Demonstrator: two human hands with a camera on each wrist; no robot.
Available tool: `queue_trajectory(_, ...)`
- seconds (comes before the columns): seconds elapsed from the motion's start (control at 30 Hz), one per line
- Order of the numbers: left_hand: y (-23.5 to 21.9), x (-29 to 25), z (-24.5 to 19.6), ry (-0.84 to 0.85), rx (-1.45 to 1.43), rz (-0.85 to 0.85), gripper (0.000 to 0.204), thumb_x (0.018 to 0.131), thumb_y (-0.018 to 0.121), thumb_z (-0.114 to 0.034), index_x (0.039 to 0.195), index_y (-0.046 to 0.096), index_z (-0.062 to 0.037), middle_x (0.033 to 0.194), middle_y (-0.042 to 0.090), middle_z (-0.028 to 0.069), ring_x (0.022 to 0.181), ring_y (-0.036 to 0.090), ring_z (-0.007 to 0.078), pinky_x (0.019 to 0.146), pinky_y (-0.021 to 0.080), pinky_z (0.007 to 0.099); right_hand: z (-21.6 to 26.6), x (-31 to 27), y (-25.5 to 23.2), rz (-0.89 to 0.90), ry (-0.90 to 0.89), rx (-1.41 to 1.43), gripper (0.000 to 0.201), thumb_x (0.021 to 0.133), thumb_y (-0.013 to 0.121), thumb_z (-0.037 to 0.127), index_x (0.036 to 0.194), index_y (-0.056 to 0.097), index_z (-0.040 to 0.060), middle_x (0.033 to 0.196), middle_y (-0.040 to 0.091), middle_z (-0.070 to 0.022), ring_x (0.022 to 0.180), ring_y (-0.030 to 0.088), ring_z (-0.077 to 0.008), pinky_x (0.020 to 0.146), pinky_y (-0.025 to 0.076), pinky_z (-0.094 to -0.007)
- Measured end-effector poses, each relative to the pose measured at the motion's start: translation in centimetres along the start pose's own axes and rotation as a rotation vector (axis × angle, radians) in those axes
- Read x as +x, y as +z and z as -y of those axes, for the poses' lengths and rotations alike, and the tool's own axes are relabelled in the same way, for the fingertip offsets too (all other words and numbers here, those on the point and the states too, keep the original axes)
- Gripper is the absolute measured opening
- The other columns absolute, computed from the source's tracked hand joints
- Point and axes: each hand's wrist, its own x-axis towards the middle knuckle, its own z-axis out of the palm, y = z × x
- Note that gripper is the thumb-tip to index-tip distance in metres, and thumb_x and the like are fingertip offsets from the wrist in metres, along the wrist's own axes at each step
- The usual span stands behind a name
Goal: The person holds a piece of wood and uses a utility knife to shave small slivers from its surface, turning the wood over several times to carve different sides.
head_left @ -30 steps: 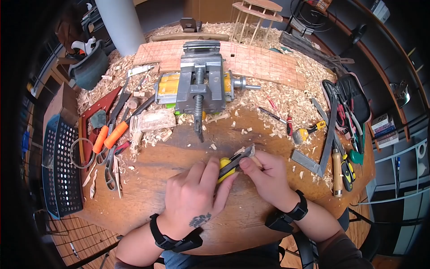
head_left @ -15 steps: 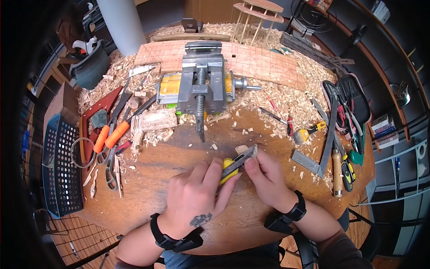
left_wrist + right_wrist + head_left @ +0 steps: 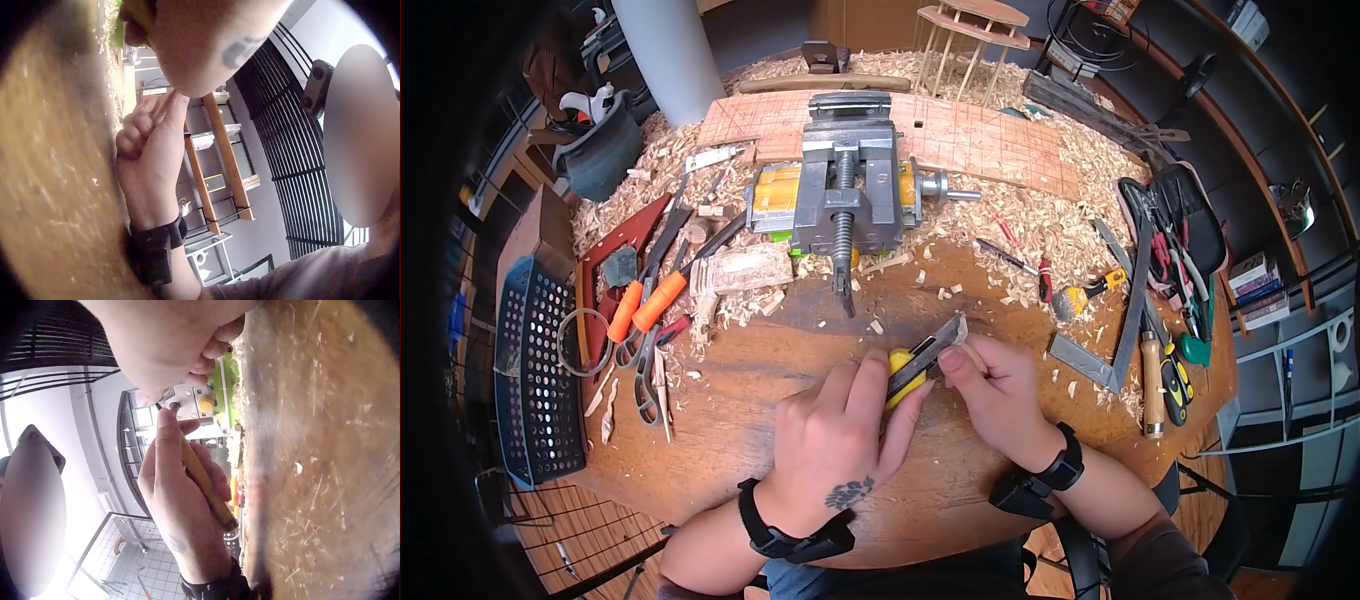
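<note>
My left hand (image 3: 830, 430) grips a yellow utility knife (image 3: 907, 380), its long grey blade (image 3: 942, 345) pointing up and to the right. A small pale piece of wood (image 3: 974, 356) is pinched in my right hand (image 3: 998, 400), right at the blade; the fingers hide most of it. The right thumb lies against the blade's side. In the right wrist view the yellow handle (image 3: 203, 487) runs through the left palm, thumb along it. From the left wrist, a thin wooden edge (image 3: 164, 107) shows between the right fingers.
A metal vise (image 3: 847, 190) stands ahead among wood shavings. To the left lie orange-handled tools (image 3: 662, 300), scissors (image 3: 647, 390) and a perforated basket (image 3: 540, 380). At the right are a metal square (image 3: 1090, 362), a wooden-handled tool (image 3: 1153, 390) and a plier case (image 3: 1185, 220).
The blade tip slid out to the right half a second ago and has now drawn back slightly. The pale wood, which showed left of the blade then, now shows at its right.
</note>
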Motion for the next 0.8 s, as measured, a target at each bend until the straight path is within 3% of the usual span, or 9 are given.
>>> queue_trajectory(0.17,-0.1,0.1,0.2,0.01,-0.01,0.002,0.038,0.09,0.08,-0.024,0.113,0.067,0.0037,0.076,0.065,0.0139,0.056,0.067,0.0291,0.048,0.052,0.0374,-0.5,0.1,0.2,0.006,-0.028,0.027,0.037,0.105,0.067,0.033,0.088,0.065,0.0009,0.066,0.047,-0.0037,0.064,0.041,-0.0089,0.056,0.036,-0.03)
queue_trajectory(0.33,-0.3,0.2,0.2,0.032,-0.014,0.052,0.038,0.089,0.08,-0.024,0.111,0.067,0.0035,0.076,0.065,0.0142,0.057,0.067,0.0296,0.049,0.053,0.0383,0.2,0.0,-0.1,0.093,-0.021,0.051,0.032,0.11,0.057,0.031,0.107,0.064,0.0007,0.08,0.059,-0.0072,0.072,0.052,-0.0109,0.066,0.044,-0.0302)
queue_trajectory(0.53,-0.1,0.3,0.4,0.035,-0.019,0.062,0.037,0.089,0.081,-0.025,0.109,0.068,0.0029,0.075,0.065,0.0139,0.056,0.067,0.0296,0.049,0.053,0.0381,0.5,-0.3,-0.1,0.119,0.002,0.083,0.032,0.111,0.055,0.03,0.118,0.063,-0.0002,0.083,0.061,-0.0061,0.075,0.054,-0.0104,0.07,0.047,-0.0293)
queue_trajectory(0.77,-0.1,0.2,0.3,0.03,-0.004,0.039,0.037,0.089,0.081,-0.026,0.108,0.067,0.0022,0.073,0.064,0.0132,0.055,0.066,0.029,0.048,0.052,0.038,0.0,-0.2,0.1,0.093,0.01,0.081,0.03,0.109,0.059,0.029,0.113,0.067,0.0005,0.074,0.056,-0.0023,0.071,0.049,-0.0067,0.063,0.042,-0.0277)
queue_trajectory(0.8,-0.3,0.2,0.2,-0.007,-0.01,0.079,0.037,0.089,0.081,-0.024,0.109,0.067,0.003,0.079,0.067,0.0147,0.06,0.068,0.0318,0.052,0.054,0.0396,0.0,-0.2,0.3,0.072,0.005,0.086,0.029,0.109,0.06,0.029,0.11,0.067,0.0008,0.074,0.056,-0.001,0.07,0.047,-0.006,0.062,0.041,-0.0274)
